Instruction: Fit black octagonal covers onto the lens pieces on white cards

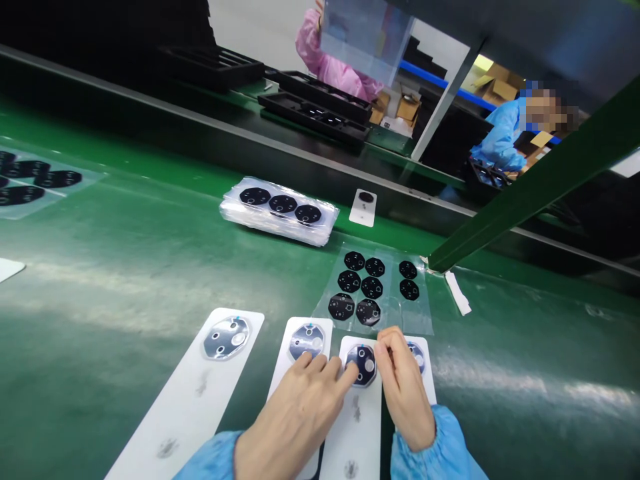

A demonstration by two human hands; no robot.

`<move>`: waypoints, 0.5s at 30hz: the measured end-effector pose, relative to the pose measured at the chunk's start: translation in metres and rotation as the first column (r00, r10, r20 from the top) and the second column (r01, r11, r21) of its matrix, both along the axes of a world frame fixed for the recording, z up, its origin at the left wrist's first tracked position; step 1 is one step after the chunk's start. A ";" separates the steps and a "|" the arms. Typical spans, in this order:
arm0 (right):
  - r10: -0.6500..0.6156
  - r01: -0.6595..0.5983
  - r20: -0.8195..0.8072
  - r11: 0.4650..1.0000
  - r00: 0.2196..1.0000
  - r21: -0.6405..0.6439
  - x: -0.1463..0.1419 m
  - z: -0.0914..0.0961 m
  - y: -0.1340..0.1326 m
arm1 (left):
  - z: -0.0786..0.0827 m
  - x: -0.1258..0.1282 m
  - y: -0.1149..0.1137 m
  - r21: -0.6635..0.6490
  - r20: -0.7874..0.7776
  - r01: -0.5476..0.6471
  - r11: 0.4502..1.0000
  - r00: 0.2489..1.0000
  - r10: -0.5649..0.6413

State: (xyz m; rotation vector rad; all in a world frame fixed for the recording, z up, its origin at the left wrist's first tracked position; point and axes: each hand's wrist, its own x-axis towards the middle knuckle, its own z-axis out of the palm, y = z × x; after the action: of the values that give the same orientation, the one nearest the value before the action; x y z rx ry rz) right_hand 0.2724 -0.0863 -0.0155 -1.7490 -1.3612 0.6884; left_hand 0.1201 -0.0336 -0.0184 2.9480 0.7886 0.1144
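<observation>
Clock centre: the dark octagonal disc point(369, 375) near the top of the third white panel point(365, 417) from the left; directions run from it.
Disc's edges: partly covered at 9 o'clock by a fingertip.
Fourth panel point(427, 387): at 3 o'clock, mostly hidden behind hand and sleeve.
Second panel point(286, 341): at 10 o'clock, largely covered.
Far sheet point(75, 193): at 10 o'clock, cut off by the frame.
Pink-sleeved person point(333, 70): at 12 o'clock, cut off above.
Left hand point(300, 403): palm down, fingers loosely spread, one fingertip on the disc; thumb hidden.
Right hand point(406, 387): narrow, thumb and fingers pinched together by the disc's 3 o'clock edge; cannot tell whether anything is gripped.
Worktop point(150, 273): green, under the panels.
</observation>
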 end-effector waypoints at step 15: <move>-0.027 0.030 -0.053 0.997 0.998 0.068 0.009 0.007 -0.005 | 0.017 0.017 0.024 -0.356 0.012 -0.068 0.932 0.997 0.078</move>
State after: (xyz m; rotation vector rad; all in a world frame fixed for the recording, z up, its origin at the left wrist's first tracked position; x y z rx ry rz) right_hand 0.2815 -0.0916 -0.0084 -1.6814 -1.3073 0.6592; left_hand 0.1375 -0.0096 -0.0015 2.5725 0.8176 0.0114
